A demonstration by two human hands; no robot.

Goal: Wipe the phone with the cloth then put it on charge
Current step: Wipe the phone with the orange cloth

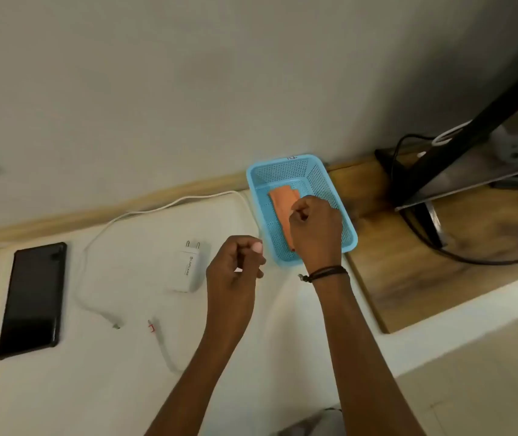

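A black phone (32, 298) lies flat, screen up, at the left of the white mat. An orange cloth (281, 204) lies folded in a blue perforated basket (323, 187). My right hand (314, 228) is inside the basket, its fingers closed on the near part of the cloth. My left hand (235, 272) hovers over the mat beside the basket, its fingers curled with nothing in them. A white charger plug (188, 269) lies on the mat, and a white cable (144, 212) loops from near the basket to a free end (116, 324) by the phone.
A second short white cable with a red mark (157, 335) lies near my left forearm. At the right, a wooden shelf (408, 272) holds a black monitor stand (434, 221), black cords and a white socket strip (515, 146). The wall runs along the back.
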